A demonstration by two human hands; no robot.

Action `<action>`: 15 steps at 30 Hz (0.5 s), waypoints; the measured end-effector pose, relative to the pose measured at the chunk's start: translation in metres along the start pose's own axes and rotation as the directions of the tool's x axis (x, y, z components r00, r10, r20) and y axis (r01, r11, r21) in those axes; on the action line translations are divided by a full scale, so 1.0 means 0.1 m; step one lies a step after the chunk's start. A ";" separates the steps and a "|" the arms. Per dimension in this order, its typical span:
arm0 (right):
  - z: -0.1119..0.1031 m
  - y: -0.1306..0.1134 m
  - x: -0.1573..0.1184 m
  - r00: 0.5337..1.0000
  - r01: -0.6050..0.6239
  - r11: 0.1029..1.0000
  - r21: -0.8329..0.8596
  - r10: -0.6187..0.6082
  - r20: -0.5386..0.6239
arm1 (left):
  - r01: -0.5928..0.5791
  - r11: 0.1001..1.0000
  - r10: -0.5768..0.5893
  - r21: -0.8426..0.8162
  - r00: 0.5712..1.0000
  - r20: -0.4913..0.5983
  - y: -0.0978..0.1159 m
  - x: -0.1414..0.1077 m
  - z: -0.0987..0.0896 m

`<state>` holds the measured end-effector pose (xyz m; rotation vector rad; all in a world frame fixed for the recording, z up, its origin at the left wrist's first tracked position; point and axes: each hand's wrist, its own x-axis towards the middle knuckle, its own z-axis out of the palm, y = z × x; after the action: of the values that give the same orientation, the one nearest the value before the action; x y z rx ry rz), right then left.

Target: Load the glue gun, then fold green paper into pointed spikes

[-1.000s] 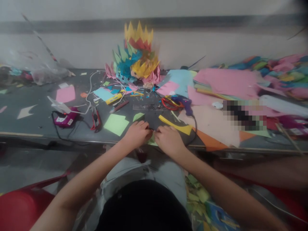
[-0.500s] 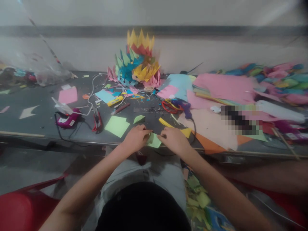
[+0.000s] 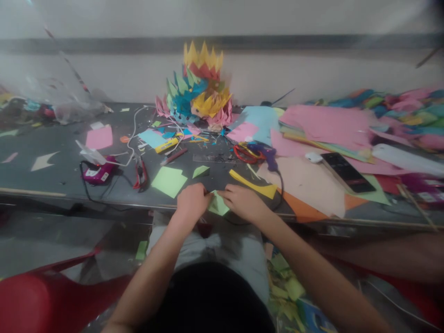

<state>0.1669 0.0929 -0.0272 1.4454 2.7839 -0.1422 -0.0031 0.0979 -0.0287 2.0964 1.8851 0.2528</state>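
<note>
Between my two hands, at the front edge of the table, is a small piece of light green paper with a fold in it. My left hand is closed on its left side, fingers curled. My right hand pinches the paper's upper right part. Just behind the hands lie a stack of light green paper squares and a small folded green piece. A yellow paper strip rests beyond my right hand.
A folded-paper figure in several colours stands at the back. Red-handled pliers and a purple device lie left. Right are red-handled scissors, a purple glue gun, a phone and pink sheets.
My left wrist has turned and its fingers have curled in more. The green paper has shifted slightly left and shows a different folded shape. My right fingers have moved a little left.
</note>
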 end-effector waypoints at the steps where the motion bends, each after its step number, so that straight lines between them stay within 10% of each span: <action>1: 0.00 -0.01 0.00 1.000 -0.011 1.000 0.002 0.011 0.002 | 0.018 1.000 -0.018 0.005 1.000 -0.025 0.00 -0.01 -0.01; 7: -0.02 -0.04 0.02 0.998 -0.067 0.992 0.103 0.066 0.013 | 0.027 0.999 -0.025 -0.023 0.994 0.105 0.00 0.05 -0.09; 15: 0.04 -0.02 0.05 0.995 -0.094 0.984 0.153 0.096 -0.003 | -0.292 0.957 0.291 0.003 0.956 0.045 -0.02 0.04 -0.08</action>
<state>0.1627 0.0952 -0.0310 1.6120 2.7589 -0.3557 -0.0070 0.1029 -0.0223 2.3630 1.5496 0.2611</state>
